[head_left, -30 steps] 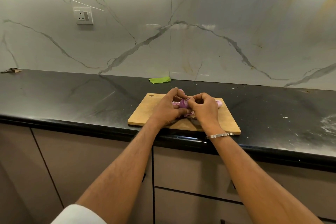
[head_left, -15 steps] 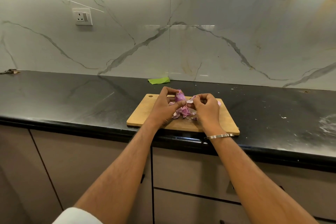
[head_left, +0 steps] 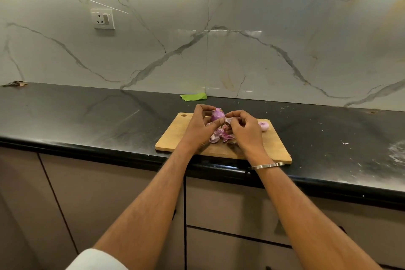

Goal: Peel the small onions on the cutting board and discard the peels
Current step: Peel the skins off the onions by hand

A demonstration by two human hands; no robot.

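A wooden cutting board [head_left: 175,138] lies on the black counter near its front edge. Above the board my left hand [head_left: 198,129] grips a small purple onion [head_left: 217,115] between fingers and thumb. My right hand [head_left: 245,130] is right beside it and pinches a pale strip of peel [head_left: 228,121] that hangs off the onion. A heap of pink peels [head_left: 220,136] lies on the board under both hands. Another small onion [head_left: 264,126] rests on the board just right of my right hand, partly hidden by it.
The black counter [head_left: 87,116] runs left and right, with white specks and smears at the right [head_left: 396,153]. A green scrap [head_left: 194,96] lies against the marble wall behind the board. A wall socket [head_left: 103,18] sits upper left. Cabinet fronts are below.
The hands have drawn slightly apart. The onion now shows above my left fingers, and a strip of peel has come away toward my right hand. The peel heap is now uncovered.
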